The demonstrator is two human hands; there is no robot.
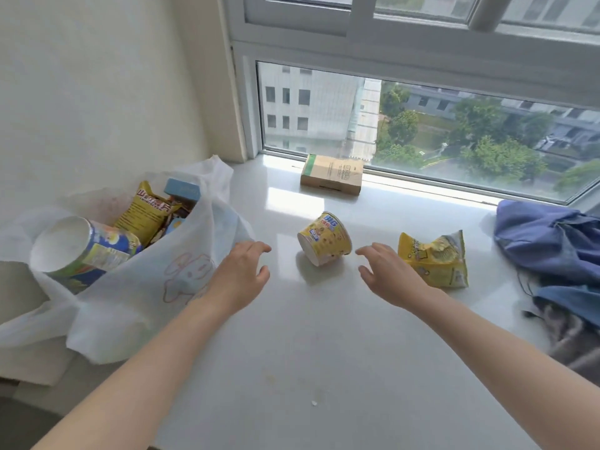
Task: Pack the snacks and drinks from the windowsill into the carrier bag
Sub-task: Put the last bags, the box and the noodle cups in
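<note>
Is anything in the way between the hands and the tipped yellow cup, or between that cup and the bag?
Nothing visible. The left hand and right hand flank the cup over bare windowsill; toward the bag lies only the left hand.

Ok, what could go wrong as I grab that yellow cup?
1. The cup lies tipped on its side between the open left hand and right hand; being round, it may roll away if nudged.
2. The bag is limp and a tub leans at its mouth, so dropping the cup in might knock the tub out.
3. The loose packet sits close by the right hand and could get bumped.
</note>
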